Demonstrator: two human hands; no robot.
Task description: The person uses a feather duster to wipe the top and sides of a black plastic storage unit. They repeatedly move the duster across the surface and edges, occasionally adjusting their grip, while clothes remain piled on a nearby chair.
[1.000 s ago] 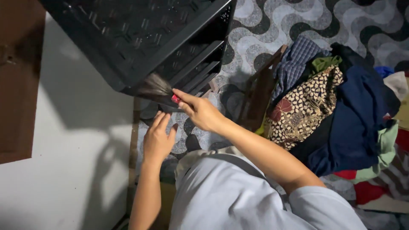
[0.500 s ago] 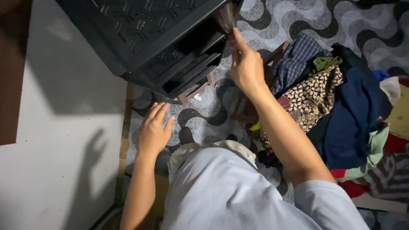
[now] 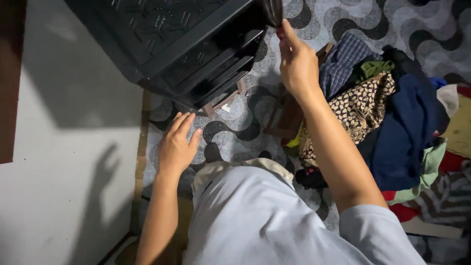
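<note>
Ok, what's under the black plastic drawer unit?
Under the drawer unit only patterned floor and a small white scrap show at its front edge. Anything farther beneath is hidden by the unit and its shadow.

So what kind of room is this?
Probably a room in a home, maybe a bedroom or laundry corner. A heap of mixed clothes lies on a floor covering with a grey wave pattern, and a black plastic drawer unit stands against a plain white wall.

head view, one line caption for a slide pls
Right hand holds a small brush at a black drawer unit; left hand hovers open beside piled clothes.
</note>
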